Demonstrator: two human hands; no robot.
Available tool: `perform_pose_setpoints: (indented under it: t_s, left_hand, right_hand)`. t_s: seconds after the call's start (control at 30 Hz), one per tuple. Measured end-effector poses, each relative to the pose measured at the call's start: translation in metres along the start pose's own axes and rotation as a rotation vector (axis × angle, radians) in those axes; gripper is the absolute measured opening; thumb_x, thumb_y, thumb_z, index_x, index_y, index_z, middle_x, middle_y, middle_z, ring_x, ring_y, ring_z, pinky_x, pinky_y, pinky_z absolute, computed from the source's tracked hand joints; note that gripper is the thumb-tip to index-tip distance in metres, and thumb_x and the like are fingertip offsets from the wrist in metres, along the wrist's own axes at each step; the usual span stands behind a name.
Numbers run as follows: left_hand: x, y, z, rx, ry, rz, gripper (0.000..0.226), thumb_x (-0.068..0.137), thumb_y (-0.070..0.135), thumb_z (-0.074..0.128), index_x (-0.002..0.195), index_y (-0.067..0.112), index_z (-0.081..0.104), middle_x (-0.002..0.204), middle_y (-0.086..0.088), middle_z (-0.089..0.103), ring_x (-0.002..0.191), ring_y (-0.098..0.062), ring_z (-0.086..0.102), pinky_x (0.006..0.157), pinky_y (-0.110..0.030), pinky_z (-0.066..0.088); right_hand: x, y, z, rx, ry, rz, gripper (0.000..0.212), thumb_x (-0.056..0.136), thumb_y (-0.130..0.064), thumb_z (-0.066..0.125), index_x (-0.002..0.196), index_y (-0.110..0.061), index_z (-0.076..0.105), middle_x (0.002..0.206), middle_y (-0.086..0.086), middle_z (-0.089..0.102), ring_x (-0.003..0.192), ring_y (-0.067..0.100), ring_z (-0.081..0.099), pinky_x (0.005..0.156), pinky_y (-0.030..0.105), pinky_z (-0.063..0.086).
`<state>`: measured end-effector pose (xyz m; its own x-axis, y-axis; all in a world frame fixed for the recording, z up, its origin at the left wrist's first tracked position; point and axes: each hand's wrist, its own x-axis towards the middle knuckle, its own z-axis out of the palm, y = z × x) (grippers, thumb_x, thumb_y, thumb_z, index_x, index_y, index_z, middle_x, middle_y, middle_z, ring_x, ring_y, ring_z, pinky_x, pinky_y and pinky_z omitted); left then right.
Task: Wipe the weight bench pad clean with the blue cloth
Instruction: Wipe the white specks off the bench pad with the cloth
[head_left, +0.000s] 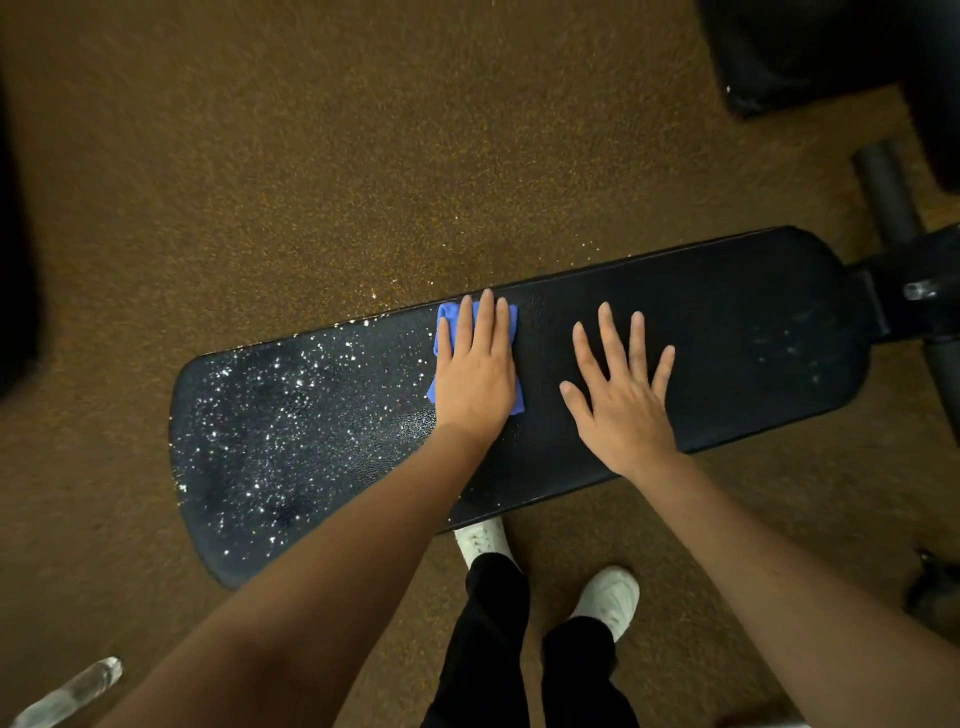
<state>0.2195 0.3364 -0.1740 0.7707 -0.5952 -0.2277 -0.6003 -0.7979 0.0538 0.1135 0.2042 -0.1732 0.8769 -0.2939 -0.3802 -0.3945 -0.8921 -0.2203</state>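
The black weight bench pad (727, 332) runs across the view from lower left to upper right. Its left part glitters with many white droplets; the right part looks dark and mostly plain, with faint smears near the far right end. A folded blue cloth (451, 318) lies on the pad near its middle. My left hand (475, 369) presses flat on the cloth with straight fingers, covering most of it. My right hand (621, 387) rests flat on the bare pad just to the right, fingers spread, holding nothing.
Brown speckled floor (260, 156) surrounds the bench, with droplets scattered beyond the pad's far edge. The bench's black frame (914, 280) joins at the right end. A clear plastic bottle (72, 691) lies at the lower left. My white shoes (610, 597) stand by the near edge.
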Motion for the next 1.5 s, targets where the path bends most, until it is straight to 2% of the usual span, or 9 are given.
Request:
perform_pose_setpoints:
  t_s: [0.2,0.4,0.57,0.73,0.87,1.0,1.2,1.43,1.5]
  left_hand:
    - [0.024,0.005,-0.007,-0.103,-0.018,-0.049,0.054,0.089,0.02,0.023,0.139,0.003,0.034,0.137,-0.012,0.045,0.131,-0.034,0.035,0.109,-0.051,0.023]
    - [0.038,0.01,-0.007,-0.074,-0.018,0.139,0.052,0.095,0.018,0.026,0.146,0.008,0.018,0.148,-0.008,0.031,0.138,-0.031,0.02,0.114,-0.045,0.012]
    - [0.026,-0.033,-0.005,-0.13,0.05,-0.04,0.055,0.091,0.024,0.016,0.142,0.006,0.029,0.144,-0.011,0.037,0.135,-0.029,0.029,0.112,-0.046,0.015]
    - [0.036,-0.015,-0.008,-0.192,0.035,-0.135,0.067,0.084,0.026,0.005,0.139,0.003,0.034,0.138,-0.012,0.044,0.128,-0.03,0.036,0.11,-0.044,0.021]
    - [0.036,0.0,-0.007,-0.17,0.007,0.047,0.051,0.093,0.018,0.021,0.141,0.003,0.029,0.145,-0.013,0.036,0.135,-0.033,0.027,0.112,-0.045,0.018]
    - [0.003,-0.031,0.002,0.011,0.008,0.323,0.051,0.093,0.025,0.024,0.141,0.008,0.033,0.15,-0.009,0.031,0.138,-0.032,0.026,0.109,-0.052,0.022]
    - [0.027,-0.041,-0.003,-0.114,-0.007,-0.004,0.048,0.099,0.026,0.026,0.144,0.009,0.026,0.154,-0.007,0.018,0.141,-0.029,0.016,0.111,-0.051,0.014]
    - [-0.017,-0.034,0.009,0.023,0.007,0.325,0.048,0.095,0.025,0.027,0.138,0.007,0.038,0.148,-0.011,0.033,0.135,-0.032,0.032,0.108,-0.052,0.028]
    - [-0.012,-0.04,0.006,0.041,0.006,0.278,0.048,0.096,0.026,0.025,0.14,0.009,0.037,0.15,-0.009,0.03,0.137,-0.029,0.029,0.108,-0.051,0.027]
  right_hand:
    - [0.0,-0.002,0.002,-0.017,-0.005,0.015,0.066,0.091,-0.053,0.014,0.149,-0.026,-0.002,0.156,0.003,-0.018,0.141,0.03,-0.022,0.108,0.057,-0.012]
    - [0.001,-0.003,0.004,-0.039,-0.006,0.022,0.068,0.091,-0.05,0.024,0.149,-0.025,0.0,0.156,0.003,-0.018,0.141,0.031,-0.021,0.109,0.06,-0.008]
    - [0.0,-0.002,0.002,-0.026,-0.014,0.007,0.068,0.091,-0.05,0.023,0.15,-0.024,0.0,0.157,0.003,-0.017,0.141,0.031,-0.021,0.109,0.059,-0.008]
    - [0.001,-0.003,0.002,-0.048,-0.034,0.024,0.07,0.091,-0.051,0.024,0.149,-0.025,-0.005,0.156,0.003,-0.021,0.14,0.032,-0.023,0.109,0.06,-0.009]
    - [0.001,-0.003,0.002,-0.056,-0.038,0.023,0.07,0.092,-0.052,0.025,0.149,-0.026,-0.007,0.155,0.003,-0.023,0.14,0.031,-0.025,0.109,0.059,-0.01]
    - [0.001,-0.001,0.001,-0.044,-0.033,0.009,0.07,0.093,-0.05,0.029,0.149,-0.025,-0.005,0.155,0.003,-0.022,0.14,0.031,-0.023,0.109,0.059,-0.01]
    - [0.0,-0.002,0.004,-0.055,-0.01,0.006,0.071,0.091,-0.051,0.026,0.149,-0.024,-0.003,0.156,0.005,-0.018,0.141,0.033,-0.021,0.108,0.06,-0.01]
    - [0.0,-0.002,0.002,-0.046,-0.036,0.006,0.071,0.092,-0.051,0.027,0.149,-0.025,-0.006,0.155,0.004,-0.022,0.14,0.031,-0.025,0.109,0.06,-0.009]
    - [0.0,-0.002,0.001,-0.038,-0.037,0.004,0.069,0.093,-0.05,0.026,0.149,-0.025,-0.006,0.155,0.004,-0.022,0.139,0.031,-0.025,0.109,0.06,-0.01]
